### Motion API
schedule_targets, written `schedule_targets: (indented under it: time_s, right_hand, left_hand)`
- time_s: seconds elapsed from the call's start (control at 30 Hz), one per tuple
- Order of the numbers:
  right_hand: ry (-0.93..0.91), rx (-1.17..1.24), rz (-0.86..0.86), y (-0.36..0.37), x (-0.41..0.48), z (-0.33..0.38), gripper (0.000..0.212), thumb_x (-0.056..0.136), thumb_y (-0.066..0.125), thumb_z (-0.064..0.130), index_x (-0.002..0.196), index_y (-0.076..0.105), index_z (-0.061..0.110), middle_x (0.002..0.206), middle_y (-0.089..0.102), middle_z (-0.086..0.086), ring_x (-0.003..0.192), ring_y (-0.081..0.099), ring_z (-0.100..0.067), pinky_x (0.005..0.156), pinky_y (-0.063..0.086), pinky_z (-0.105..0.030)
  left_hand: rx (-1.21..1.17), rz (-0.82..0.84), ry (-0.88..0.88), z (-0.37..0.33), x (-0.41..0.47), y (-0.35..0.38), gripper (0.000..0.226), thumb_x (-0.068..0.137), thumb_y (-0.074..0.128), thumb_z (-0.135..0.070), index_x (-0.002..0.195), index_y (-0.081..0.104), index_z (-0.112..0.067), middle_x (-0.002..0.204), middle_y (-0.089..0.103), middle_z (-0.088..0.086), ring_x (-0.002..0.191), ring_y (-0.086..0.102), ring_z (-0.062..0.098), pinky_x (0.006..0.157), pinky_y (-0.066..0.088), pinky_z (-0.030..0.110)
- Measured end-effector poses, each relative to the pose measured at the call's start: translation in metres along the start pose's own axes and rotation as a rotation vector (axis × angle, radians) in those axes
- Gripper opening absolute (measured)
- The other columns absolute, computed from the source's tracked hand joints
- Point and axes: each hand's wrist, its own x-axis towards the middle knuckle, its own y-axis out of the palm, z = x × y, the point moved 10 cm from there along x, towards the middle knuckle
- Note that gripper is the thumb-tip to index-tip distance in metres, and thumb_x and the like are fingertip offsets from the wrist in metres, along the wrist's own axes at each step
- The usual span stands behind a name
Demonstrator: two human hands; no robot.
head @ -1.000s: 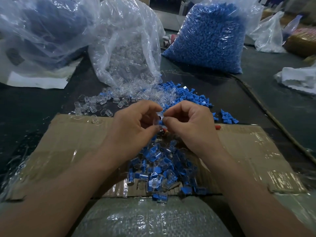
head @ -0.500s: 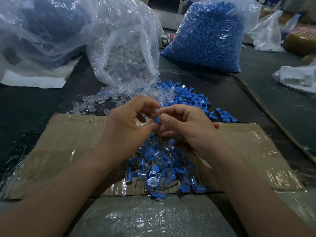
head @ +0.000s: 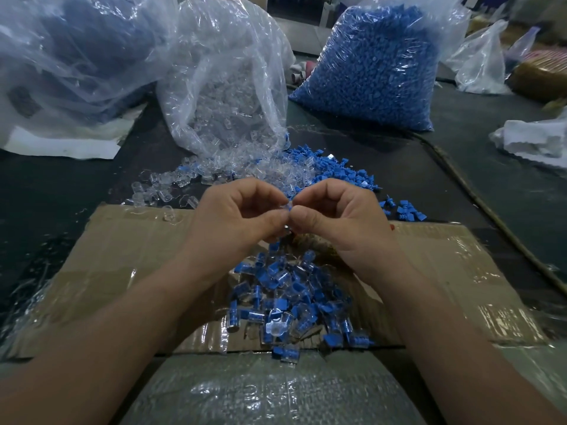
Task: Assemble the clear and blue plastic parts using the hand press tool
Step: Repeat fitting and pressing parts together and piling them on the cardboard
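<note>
While a speck of blue showed between the fingertips half a second ago, only a clear part [head: 287,207] shows there now. It is pinched between the thumb and forefinger of the left hand [head: 236,222] and those of the right hand [head: 340,222]. Both hands are curled narrow round it, knuckles up, meeting in the air above the cardboard [head: 116,256]. They have stayed over the same spot and only drawn a little closer together.

The fingers cover most of the piece, so I can only guess that the blue part has gone into the clear one. If so, this pair is joined or nearly so, and it belongs on the pile of joined pieces [head: 288,296] that lies on the cardboard just below the hands.

No hand press tool is in view. The pushing seems to be done with bare fingers.

Supplies are close. Loose clear parts [head: 171,185] and loose blue parts [head: 337,170] are spread on the table [head: 61,185] just beyond the hands. They spill from the bag of clear parts [head: 227,87] and lie near the bag of blue parts [head: 374,65]. The likely next move is to let the piece fall and then reach forward for a fresh pair.
</note>
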Motion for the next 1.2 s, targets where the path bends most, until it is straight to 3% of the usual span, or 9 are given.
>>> schedule_targets:
  time_s: [0.2,0.27,0.43,0.63,0.87,1.2]
  right_hand:
    - [-0.089,-0.081,0.014,0.004,-0.001,0.004,0.019,0.063,0.07,0.023,0.08,0.061,0.021,0.07,0.067,0.012,0.069,0.065,-0.004,0.065,0.051,-0.015]
    - [-0.117,-0.117,0.022,0.007,-0.001,0.004,0.024,0.066,0.075,0.015,0.085,0.063,0.024,0.075,0.068,0.01,0.074,0.067,-0.006,0.069,0.053,-0.018]
    - [-0.268,-0.141,-0.021,0.007,-0.004,0.014,0.029,0.07,0.074,0.007,0.089,0.066,0.027,0.081,0.069,0.009,0.077,0.067,-0.01,0.071,0.055,-0.024]
    - [-0.36,-0.208,-0.044,0.005,-0.006,0.02,0.032,0.069,0.074,0.007,0.098,0.068,0.017,0.084,0.071,-0.004,0.079,0.068,-0.018,0.072,0.057,-0.034]
    - [-0.47,-0.309,-0.068,0.0,-0.009,0.026,0.033,0.068,0.074,0.001,0.098,0.064,0.01,0.084,0.066,0.004,0.077,0.066,-0.004,0.07,0.051,-0.015]
    - [-0.503,-0.36,-0.074,-0.001,-0.01,0.03,0.032,0.069,0.073,0.003,0.099,0.064,0.011,0.084,0.066,0.004,0.077,0.066,-0.006,0.071,0.053,-0.017]
  left_hand:
    - [-0.055,-0.022,-0.03,0.009,0.003,-0.003,0.011,0.072,0.069,0.0,0.072,0.063,-0.009,0.06,0.068,0.005,0.053,0.065,0.013,0.053,0.052,0.018]
    - [-0.103,-0.033,-0.067,0.012,0.003,-0.004,0.011,0.073,0.067,0.002,0.07,0.062,-0.008,0.057,0.066,0.005,0.049,0.063,0.012,0.049,0.05,0.017]
    - [-0.243,-0.011,-0.156,0.018,0.004,-0.002,0.012,0.056,0.067,-0.011,0.066,0.061,-0.007,0.053,0.065,0.007,0.047,0.062,0.014,0.046,0.052,0.02]
    - [-0.25,0.032,-0.204,0.026,0.005,0.0,0.004,0.052,0.067,-0.013,0.056,0.066,-0.013,0.053,0.065,0.008,0.047,0.063,0.017,0.044,0.05,0.02]
    - [-0.3,0.117,-0.235,0.03,0.007,0.003,0.01,0.055,0.064,-0.013,0.06,0.072,-0.014,0.058,0.067,0.01,0.049,0.064,0.019,0.046,0.051,0.022]
    - [-0.306,0.129,-0.246,0.03,0.006,0.005,0.008,0.056,0.066,-0.012,0.06,0.072,-0.014,0.059,0.067,0.01,0.051,0.065,0.018,0.047,0.052,0.022]
